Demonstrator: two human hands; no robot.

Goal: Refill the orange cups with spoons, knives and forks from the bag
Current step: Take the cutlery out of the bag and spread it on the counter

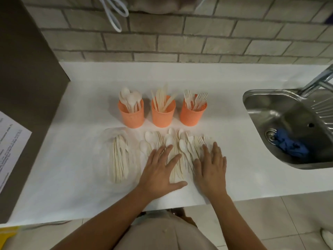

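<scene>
Three orange cups stand in a row on the white counter: the left cup [131,113] holds spoons, the middle cup [163,114] holds knives, the right cup [192,112] holds forks. In front of them lies a loose heap of pale spoons and forks [182,147]. My left hand [160,170] lies flat on the heap's left part with fingers spread. My right hand [211,166] lies flat on its right part. A clear plastic bag [119,156] with more pale cutlery inside lies to the left of the heap.
A steel sink [288,127] with a blue cloth [290,145] in it is set into the counter at the right, a tap [317,80] above it. A brown box with a paper sheet [10,147] stands at the left. A brick wall backs the counter.
</scene>
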